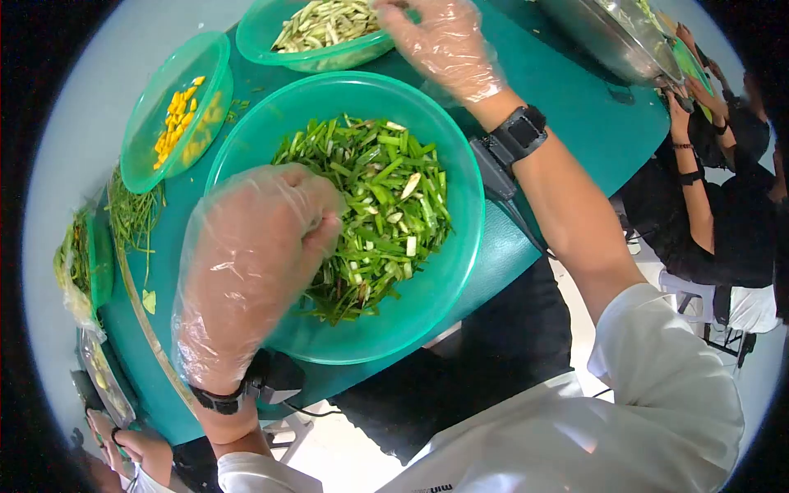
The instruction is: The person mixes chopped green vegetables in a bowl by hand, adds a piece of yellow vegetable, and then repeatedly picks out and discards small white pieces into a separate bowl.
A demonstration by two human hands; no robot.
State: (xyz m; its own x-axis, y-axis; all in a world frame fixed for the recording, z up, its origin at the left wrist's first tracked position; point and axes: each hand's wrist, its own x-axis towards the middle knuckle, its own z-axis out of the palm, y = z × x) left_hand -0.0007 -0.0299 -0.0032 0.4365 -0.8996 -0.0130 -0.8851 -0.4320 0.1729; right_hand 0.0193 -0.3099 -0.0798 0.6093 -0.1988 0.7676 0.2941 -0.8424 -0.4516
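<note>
The left hand (251, 246), in a clear plastic glove, sits at the near edge of the green table (567, 90), its fingers curled together and pressed into the chopped green stalks (370, 214) that fill the large green bowl (460, 238). Whether the fingers pinch any pieces cannot be told. The bowl stands at the middle of the near edge, slightly overhanging it. Toward the left edge lie loose green stalks (131, 218), and beyond them a smaller green bowl (205, 62) tilts with yellow pieces (174, 119) inside. At the far edge, the right hand (440, 41), also gloved, reaches with fingers spread loosely over the rim of a third green bowl (271, 37) holding pale sliced strips (325, 23). A steel bowl (600, 37) stands at the far right corner.
</note>
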